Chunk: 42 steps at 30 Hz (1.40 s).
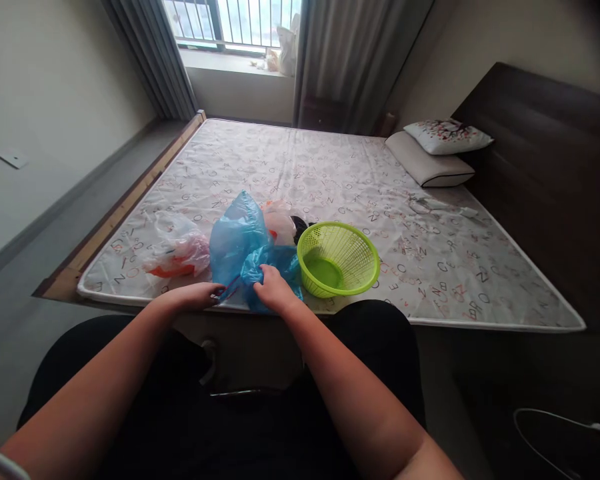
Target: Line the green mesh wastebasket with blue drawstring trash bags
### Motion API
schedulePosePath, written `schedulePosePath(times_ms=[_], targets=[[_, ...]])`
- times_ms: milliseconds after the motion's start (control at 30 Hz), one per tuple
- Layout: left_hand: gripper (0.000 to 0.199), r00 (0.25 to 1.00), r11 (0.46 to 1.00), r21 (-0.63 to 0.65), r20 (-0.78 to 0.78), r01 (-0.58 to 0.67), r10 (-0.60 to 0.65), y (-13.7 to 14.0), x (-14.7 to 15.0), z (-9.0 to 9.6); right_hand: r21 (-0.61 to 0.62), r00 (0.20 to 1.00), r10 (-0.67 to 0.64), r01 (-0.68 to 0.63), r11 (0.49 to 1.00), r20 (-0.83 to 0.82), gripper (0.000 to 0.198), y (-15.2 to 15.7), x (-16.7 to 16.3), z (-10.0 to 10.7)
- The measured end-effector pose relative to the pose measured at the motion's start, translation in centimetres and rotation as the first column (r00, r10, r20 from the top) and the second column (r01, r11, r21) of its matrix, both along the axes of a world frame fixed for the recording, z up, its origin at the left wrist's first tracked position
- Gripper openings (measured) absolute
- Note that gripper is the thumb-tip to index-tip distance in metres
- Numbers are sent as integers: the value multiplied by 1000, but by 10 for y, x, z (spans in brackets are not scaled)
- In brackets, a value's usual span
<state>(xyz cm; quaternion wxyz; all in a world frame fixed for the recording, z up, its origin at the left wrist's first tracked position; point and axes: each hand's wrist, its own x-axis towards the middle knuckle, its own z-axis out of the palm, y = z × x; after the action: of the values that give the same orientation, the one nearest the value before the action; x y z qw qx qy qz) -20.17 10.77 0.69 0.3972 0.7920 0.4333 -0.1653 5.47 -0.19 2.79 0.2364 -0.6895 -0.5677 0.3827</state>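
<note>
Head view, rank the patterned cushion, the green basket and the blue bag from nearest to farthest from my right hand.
1. Blue bag: in the grip of your right hand.
2. Green basket: just right of that hand, on the mattress.
3. Patterned cushion: far right, by the headboard.

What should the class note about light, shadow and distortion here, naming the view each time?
Head view: the window is washed out by bright daylight; head view: the headboard and lower right corner sink into shadow; head view: the blue plastic bag looks translucent near its top; head view: the right forearm looks stretched toward the bottom edge, as wide-angle lenses tend to do.
</note>
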Motion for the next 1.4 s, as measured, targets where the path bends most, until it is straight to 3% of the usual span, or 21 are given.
schedulePosePath(times_ms=[167,733,1400], targets=[[70,997,1000,-9,-79,2,-3,-1,9,4,-34,999,15,-14,999,50,68,-3,-2,-2],[63,982,988,37,-120,148,-143,-8,16,24,-112,990,113,-103,988,83,73,-4,-7,-1],[73,984,993,40,-146,114,-107,-7,17,22,-139,981,164,-148,979,109,73,-6,-7,4]])
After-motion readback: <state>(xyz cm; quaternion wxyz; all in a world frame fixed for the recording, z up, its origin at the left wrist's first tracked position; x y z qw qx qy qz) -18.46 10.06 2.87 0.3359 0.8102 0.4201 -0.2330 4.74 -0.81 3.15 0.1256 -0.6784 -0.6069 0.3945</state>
